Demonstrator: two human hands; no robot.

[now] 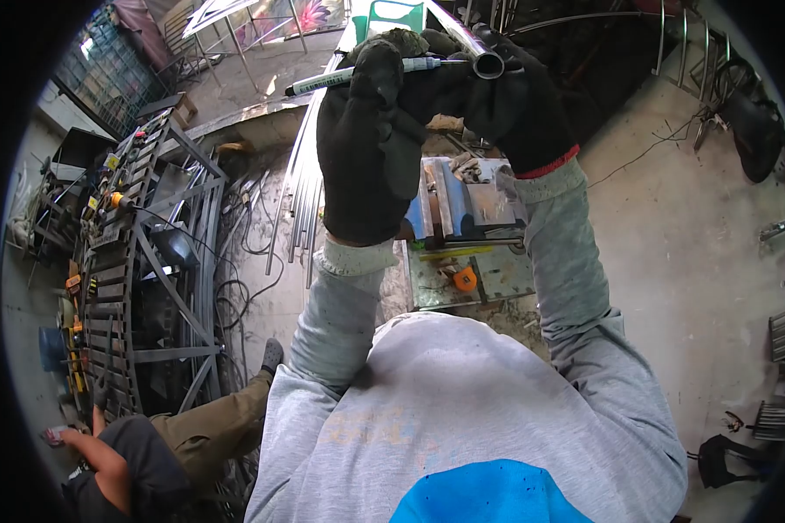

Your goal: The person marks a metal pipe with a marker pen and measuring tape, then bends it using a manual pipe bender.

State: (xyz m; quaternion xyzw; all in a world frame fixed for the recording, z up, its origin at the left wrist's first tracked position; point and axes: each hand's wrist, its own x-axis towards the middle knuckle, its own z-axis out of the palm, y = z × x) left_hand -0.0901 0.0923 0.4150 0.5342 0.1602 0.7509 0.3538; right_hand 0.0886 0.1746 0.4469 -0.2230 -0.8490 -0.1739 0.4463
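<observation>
My left hand (371, 148), in a black glove, is closed around a white marker (323, 83) with a dark rear end. The marker lies nearly level, its tip pointing right at the side of a shiny round metal tube (471, 39). Whether the tip touches the tube is too small to tell. My right hand (519, 109), in a black glove with a red cuff edge, is closed on the tube near its open end. The tube slants away toward the top of the view. Below the hands sits a blue vice (453, 200), partly hidden by my left hand.
An orange tape measure (465, 279) lies on the stand below the vice. Long metal bars (301, 192) run along the left. A slatted metal frame (113, 288) with tools stands farther left, beside a co-worker (139, 462) at lower left. Cables lie on the floor.
</observation>
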